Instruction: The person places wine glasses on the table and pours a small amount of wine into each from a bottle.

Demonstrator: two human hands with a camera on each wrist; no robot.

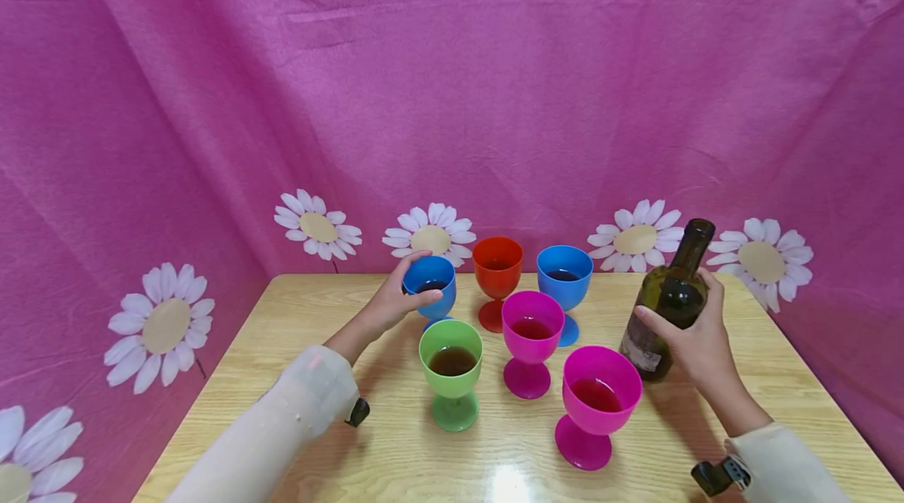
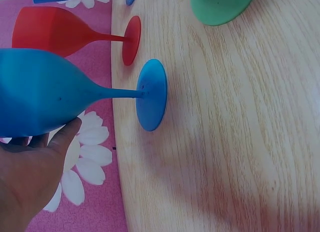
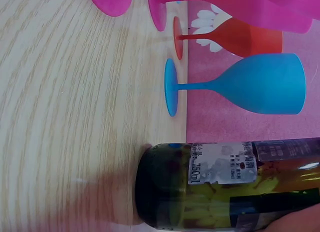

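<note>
My left hand (image 1: 394,300) is at the bowl of the left blue goblet (image 1: 439,300), thumb on its near side and fingers behind. In the left wrist view, this blue goblet (image 2: 45,92) appears upright, its foot on the table. My right hand (image 1: 695,334) grips a dark green wine bottle (image 1: 671,295) round its body. The right wrist view shows the bottle's labelled lower part (image 3: 220,164); I cannot tell whether its base touches the table. Between the hands are a green goblet (image 1: 452,389), a red goblet (image 1: 489,279), another blue goblet (image 1: 567,295) and two pink goblets (image 1: 528,342), each holding dark or reddish liquid.
The goblets stand close together on a light wooden table (image 1: 282,330). A pink cloth (image 1: 494,111) with white daisies hangs behind the table's back edge and along its sides. The nearest pink goblet (image 1: 586,413) stands toward the front, left of the bottle.
</note>
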